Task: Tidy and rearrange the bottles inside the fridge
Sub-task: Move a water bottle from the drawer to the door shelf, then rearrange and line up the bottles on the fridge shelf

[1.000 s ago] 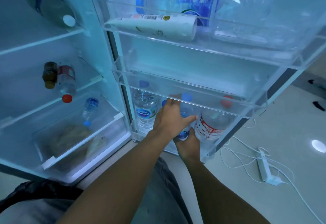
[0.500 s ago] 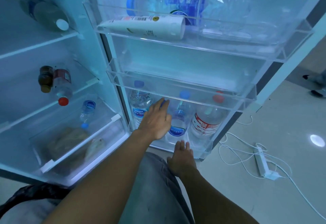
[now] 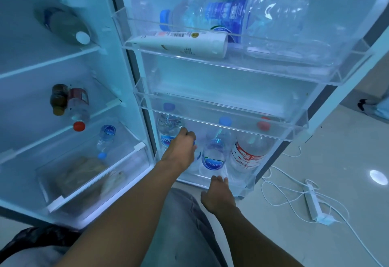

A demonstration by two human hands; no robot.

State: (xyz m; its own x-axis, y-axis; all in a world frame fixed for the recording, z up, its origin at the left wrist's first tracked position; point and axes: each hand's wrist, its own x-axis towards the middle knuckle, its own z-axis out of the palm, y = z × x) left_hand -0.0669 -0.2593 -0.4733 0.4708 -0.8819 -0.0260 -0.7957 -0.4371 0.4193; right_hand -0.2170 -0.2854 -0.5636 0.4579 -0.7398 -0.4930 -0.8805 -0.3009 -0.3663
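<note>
Left hand (image 3: 180, 151) reaches into the bottom door bin (image 3: 242, 184), its fingers curled around a small blue-capped bottle (image 3: 194, 157) that it mostly hides; whether the grip is closed on it cannot be told. Right hand (image 3: 217, 195) hovers just outside the bin's front edge, fingers loosely spread and holding nothing. Four bottles stand in this bin: a Nestle bottle (image 3: 168, 127) at the left end, the hidden one beside it, a Crystal bottle (image 3: 214, 153) in the middle, and a red-label bottle (image 3: 248, 153) at the right end. The middle bin (image 3: 221, 106) above holds nothing visible. In the top bin (image 3: 231, 56), a big bottle (image 3: 242, 18) and a white tube (image 3: 181, 42) lie on their sides. Inside the fridge, other bottles lie on the shelves.
</note>
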